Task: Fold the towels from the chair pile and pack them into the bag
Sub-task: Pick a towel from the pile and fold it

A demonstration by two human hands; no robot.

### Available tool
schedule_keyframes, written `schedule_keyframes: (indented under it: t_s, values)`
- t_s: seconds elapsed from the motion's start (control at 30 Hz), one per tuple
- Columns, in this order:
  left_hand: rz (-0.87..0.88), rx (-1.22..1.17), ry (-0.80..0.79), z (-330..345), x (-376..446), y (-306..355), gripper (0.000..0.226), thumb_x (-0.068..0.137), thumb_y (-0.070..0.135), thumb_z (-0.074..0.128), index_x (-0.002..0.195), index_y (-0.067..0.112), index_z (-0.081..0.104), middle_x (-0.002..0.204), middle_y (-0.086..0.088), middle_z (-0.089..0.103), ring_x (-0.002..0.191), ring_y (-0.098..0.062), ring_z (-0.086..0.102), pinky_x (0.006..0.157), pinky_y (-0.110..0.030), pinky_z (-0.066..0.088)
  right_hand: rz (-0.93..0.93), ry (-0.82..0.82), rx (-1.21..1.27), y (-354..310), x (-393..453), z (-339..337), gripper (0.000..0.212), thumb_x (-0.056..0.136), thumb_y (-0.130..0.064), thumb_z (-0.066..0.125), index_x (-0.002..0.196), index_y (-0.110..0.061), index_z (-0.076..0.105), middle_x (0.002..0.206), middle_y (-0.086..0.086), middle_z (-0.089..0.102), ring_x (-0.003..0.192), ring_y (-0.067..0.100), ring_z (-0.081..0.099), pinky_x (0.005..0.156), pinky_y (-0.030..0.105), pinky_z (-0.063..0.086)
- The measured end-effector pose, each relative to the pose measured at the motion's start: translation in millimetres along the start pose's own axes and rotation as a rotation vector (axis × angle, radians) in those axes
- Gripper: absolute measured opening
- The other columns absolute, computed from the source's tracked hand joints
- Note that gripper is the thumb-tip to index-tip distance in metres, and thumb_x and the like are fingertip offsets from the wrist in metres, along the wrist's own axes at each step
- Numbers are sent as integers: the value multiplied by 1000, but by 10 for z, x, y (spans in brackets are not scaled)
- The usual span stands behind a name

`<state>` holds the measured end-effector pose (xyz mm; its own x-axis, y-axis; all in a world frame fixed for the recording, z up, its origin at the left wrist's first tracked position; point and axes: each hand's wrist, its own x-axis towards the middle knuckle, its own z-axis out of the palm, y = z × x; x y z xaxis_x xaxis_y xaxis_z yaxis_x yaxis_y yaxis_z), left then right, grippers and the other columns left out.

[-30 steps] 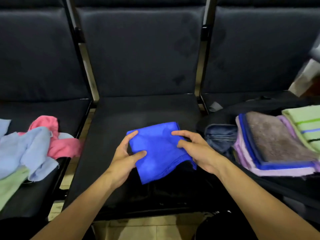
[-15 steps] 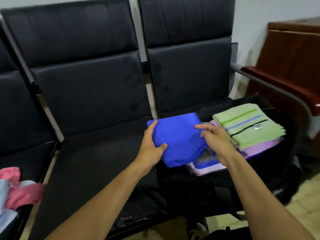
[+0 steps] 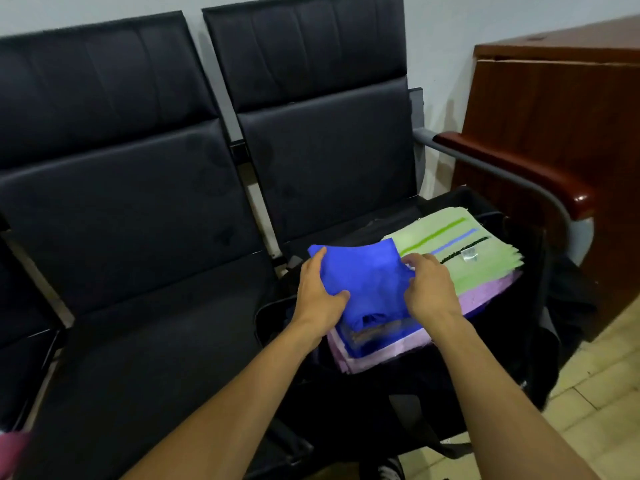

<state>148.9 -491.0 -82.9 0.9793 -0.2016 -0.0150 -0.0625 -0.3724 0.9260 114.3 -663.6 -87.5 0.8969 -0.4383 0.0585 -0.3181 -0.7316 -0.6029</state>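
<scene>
A folded bright blue towel [image 3: 363,275] is held between my left hand [image 3: 317,299] on its left edge and my right hand [image 3: 427,289] on its right edge. It hovers just over the stack inside the open black bag [image 3: 540,306] on the right-hand seat. That stack shows a light green striped towel [image 3: 460,247] on the right, a purple towel [image 3: 485,292] under it, and blue and lilac layers [image 3: 374,351] below my hands. A pink scrap of the chair pile [image 3: 10,448] peeks in at the lower left corner.
A row of black padded chairs [image 3: 138,220] runs across the view. A metal armrest with a brown wooden cap [image 3: 519,168] borders the bag on the right, with a brown wooden cabinet [image 3: 561,116] behind it. Tiled floor [image 3: 606,393] lies at the right.
Both hands carried the blue towel from the middle seat to the right and over the stack in the bag. The view swung right, leaving the loose towel pile almost out of sight.
</scene>
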Motion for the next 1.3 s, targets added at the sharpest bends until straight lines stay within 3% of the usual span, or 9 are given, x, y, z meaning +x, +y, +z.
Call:
schedule_keyframes:
  t_s: [0.17,0.27,0.37,0.53,0.67,0.83,1.07,1.2,1.3]
  values:
    - [-58,242,-73,-27,-60,56,77,87,10,68,149,18,23,148,-3,16,124,-20,42,85,-12,34,-37,-24,-314,-24,-68,23,45,92,1,52,134,-14,55,136,7,53,123,29,48,100,38,43]
    - [128,526,50,-37,-97,99,71,91,22,62,150,17,22,154,-7,7,137,-26,29,102,-26,37,-137,76,-274,-104,-57,86,31,98,-12,50,127,-13,61,130,5,59,118,26,53,97,37,41]
    - [346,812,-24,40,0,140,66,100,27,44,155,12,12,163,-6,4,150,-20,6,122,-35,11,-209,60,-145,-162,-36,249,34,103,-29,47,128,-10,61,131,8,60,118,26,55,96,36,45]
    - [223,1068,-289,251,91,-113,58,102,38,8,155,17,-6,162,-10,-16,149,-21,-17,119,-39,-15,-158,-377,-294,-73,24,451,58,108,-41,21,160,-21,4,167,11,1,155,24,1,125,38,5]
    - [233,1046,-235,340,17,-339,89,70,47,-25,154,21,-11,160,-8,-24,145,-19,-27,118,-40,-18,-176,-425,-336,-2,126,467,59,107,-46,21,160,-28,3,168,7,-6,154,22,-7,126,38,2]
    - [167,1066,-247,373,13,-412,59,99,37,0,152,20,-18,156,-7,-33,135,-16,-37,115,-41,-22,-130,-463,-327,13,160,516,61,104,-52,22,159,-37,0,167,5,-10,154,21,-8,126,40,3]
    - [103,1113,-409,270,60,-332,61,103,39,11,152,22,-19,157,-6,-32,144,-21,-30,119,-44,-16,-128,-385,-374,-46,81,538,62,103,-52,23,158,-38,-1,168,8,-4,155,27,1,125,44,9]
    - [137,1017,-442,85,-2,-180,62,102,33,23,156,20,-4,163,-4,-15,150,-18,-13,122,-41,-6,-221,-261,-380,-172,-89,515,58,106,-39,24,160,-22,9,168,1,-1,155,17,-3,125,44,2]
    - [229,910,-372,-144,-145,-134,68,95,21,39,156,18,9,164,0,8,151,-13,5,123,-38,-1,-330,-180,-357,-399,-216,553,55,105,-27,31,157,-14,20,166,0,18,153,14,12,125,37,6]
